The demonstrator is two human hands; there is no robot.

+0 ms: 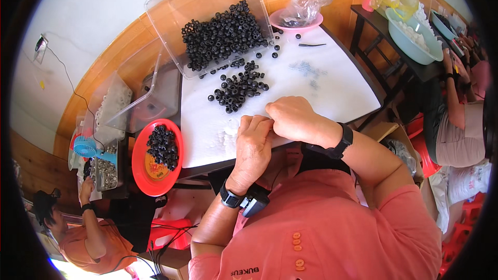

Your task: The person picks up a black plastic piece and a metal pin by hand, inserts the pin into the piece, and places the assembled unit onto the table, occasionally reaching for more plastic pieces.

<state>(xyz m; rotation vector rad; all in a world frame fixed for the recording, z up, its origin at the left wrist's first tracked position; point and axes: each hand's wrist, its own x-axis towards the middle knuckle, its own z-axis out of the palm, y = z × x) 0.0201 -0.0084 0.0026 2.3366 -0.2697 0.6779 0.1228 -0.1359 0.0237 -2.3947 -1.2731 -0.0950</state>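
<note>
My left hand [253, 142] and my right hand [294, 118] meet over the near edge of the white table top [342, 93]. Fingers of both are curled tight and pressed close together. Whatever they grip is hidden behind the knuckles. Small white pieces [229, 136] lie on the table just left of my left hand, hard to make out against the white. Beyond my hands is a loose pile of small black ring-like parts [239, 89]. A tilted clear plastic bin [207, 0] behind it holds a large heap of the same black parts.
An orange-red bowl [139, 165] with black parts sits at the table's left edge. A pink bowl [317, 22] with a plastic bag stands at the far edge, near a thin black strip [312, 45]. Co-workers sit at left and right; a light-blue basin [407, 46] is on the right-hand table.
</note>
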